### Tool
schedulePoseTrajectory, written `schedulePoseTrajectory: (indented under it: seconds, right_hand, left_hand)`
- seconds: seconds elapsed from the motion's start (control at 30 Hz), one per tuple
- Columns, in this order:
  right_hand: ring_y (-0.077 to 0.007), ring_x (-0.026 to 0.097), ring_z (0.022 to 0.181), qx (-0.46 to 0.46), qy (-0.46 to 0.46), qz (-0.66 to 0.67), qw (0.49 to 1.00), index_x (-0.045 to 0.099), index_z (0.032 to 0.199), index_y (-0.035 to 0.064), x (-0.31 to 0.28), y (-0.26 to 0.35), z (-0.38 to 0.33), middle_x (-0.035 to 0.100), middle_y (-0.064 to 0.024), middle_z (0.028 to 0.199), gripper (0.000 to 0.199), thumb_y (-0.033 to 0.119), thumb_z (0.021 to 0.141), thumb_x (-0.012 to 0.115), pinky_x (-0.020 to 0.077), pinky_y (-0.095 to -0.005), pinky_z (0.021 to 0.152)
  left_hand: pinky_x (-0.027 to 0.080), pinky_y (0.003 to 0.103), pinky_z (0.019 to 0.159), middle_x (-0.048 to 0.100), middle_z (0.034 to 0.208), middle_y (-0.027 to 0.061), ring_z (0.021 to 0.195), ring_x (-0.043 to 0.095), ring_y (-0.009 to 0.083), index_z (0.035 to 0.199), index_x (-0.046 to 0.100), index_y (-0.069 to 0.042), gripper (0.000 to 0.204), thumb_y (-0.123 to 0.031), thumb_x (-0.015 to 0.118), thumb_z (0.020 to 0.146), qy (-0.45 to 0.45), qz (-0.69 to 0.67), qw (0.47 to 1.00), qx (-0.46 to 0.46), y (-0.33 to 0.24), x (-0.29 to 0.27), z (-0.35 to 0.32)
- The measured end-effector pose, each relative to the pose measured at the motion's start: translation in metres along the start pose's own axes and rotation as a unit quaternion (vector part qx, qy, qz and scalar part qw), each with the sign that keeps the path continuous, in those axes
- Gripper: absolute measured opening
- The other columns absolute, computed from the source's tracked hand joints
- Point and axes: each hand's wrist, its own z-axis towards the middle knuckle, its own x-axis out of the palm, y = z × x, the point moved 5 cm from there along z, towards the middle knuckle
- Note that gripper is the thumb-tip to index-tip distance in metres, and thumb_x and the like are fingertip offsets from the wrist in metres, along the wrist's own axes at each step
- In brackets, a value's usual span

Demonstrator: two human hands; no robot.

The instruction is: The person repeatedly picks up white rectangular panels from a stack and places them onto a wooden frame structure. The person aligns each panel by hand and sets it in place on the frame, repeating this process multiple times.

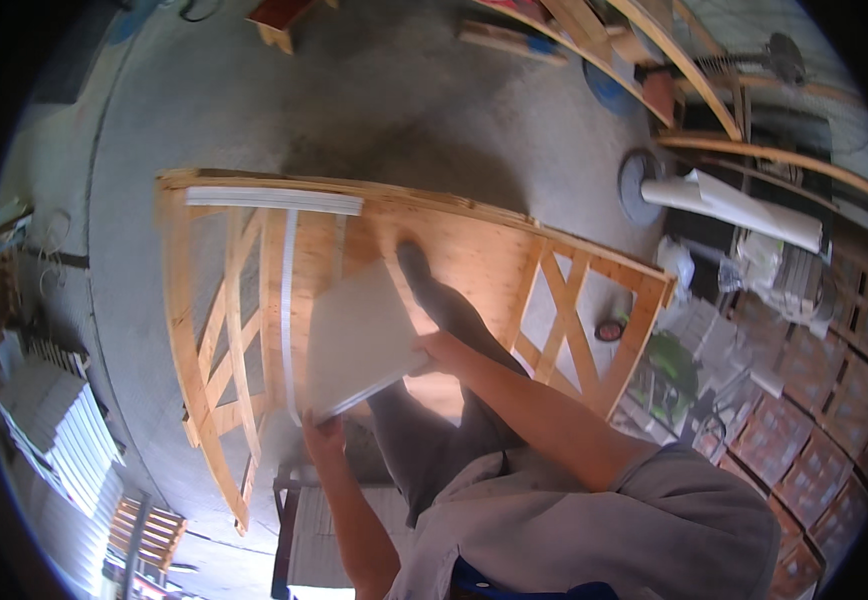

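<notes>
I hold a stack of flat white boards (359, 340) over a large wooden frame (474, 250) lying on the concrete floor. My left hand (322, 432) grips the stack's near lower edge. My right hand (441, 350) grips its right edge. A leg in grey trousers with a dark shoe (416, 265) steps onto the frame's solid plywood middle. White strips (274, 199) lie along the frame's far left end, and one thin strip (285, 300) runs down its lattice part.
Stacks of white boards (64, 440) sit at the left. A roll of white paper (734, 205), curved timber (694, 70) and tiled stacks (814, 380) crowd the right. A small round object (609, 329) lies inside the frame's right lattice. A wooden bench (289, 520) stands below me.
</notes>
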Motion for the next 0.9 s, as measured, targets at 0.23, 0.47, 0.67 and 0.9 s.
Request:
schedulePoseTrajectory:
  seconds: [0.23,0.47,0.67,0.9]
  right_hand:
    - [-0.0398,0.064,0.092,0.085,-0.035,-0.071,0.993,0.053,0.119,-0.0027,0.003,0.010,0.030,0.061,-0.0196,0.109,0.042,0.019,0.084,0.059,0.0560,-0.0585,0.067]
    - [-0.0322,0.066,0.082,-0.114,-0.040,-0.463,0.878,0.067,0.100,0.0014,0.003,0.016,0.084,0.066,-0.0185,0.092,0.027,0.020,0.083,0.057,0.0545,-0.0403,0.071]
    - [-0.0334,0.067,0.079,-0.082,-0.150,-0.448,0.877,0.069,0.097,0.0077,-0.008,0.021,0.075,0.069,-0.0158,0.090,0.024,0.017,0.075,0.064,0.0536,-0.0406,0.067]
    - [-0.0304,0.067,0.081,-0.031,-0.197,-0.099,0.975,0.060,0.104,-0.0115,0.022,0.021,0.028,0.066,-0.0203,0.096,0.038,0.016,0.079,0.066,0.0540,-0.0407,0.068]
  left_hand:
    - [0.048,0.035,0.094,0.049,0.128,0.0208,0.115,0.054,0.0277,0.132,0.039,0.003,0.076,-0.013,0.079,0.069,-0.057,0.236,0.966,0.084,0.044,-0.031,0.052]
    - [0.045,0.041,0.097,0.054,0.123,0.0142,0.115,0.053,0.0295,0.129,0.046,-0.004,0.066,-0.022,0.075,0.073,-0.126,0.134,0.983,-0.007,0.032,-0.028,0.063]
    - [0.047,0.048,0.092,0.055,0.121,0.0140,0.110,0.055,0.0306,0.122,0.052,-0.004,0.042,-0.015,0.063,0.083,-0.160,0.023,0.985,-0.052,0.010,0.027,0.040]
    - [0.053,0.041,0.074,0.058,0.108,0.0145,0.098,0.058,0.0271,0.115,0.054,0.000,0.038,-0.015,0.065,0.082,-0.103,0.072,0.992,-0.001,-0.049,0.078,0.063]
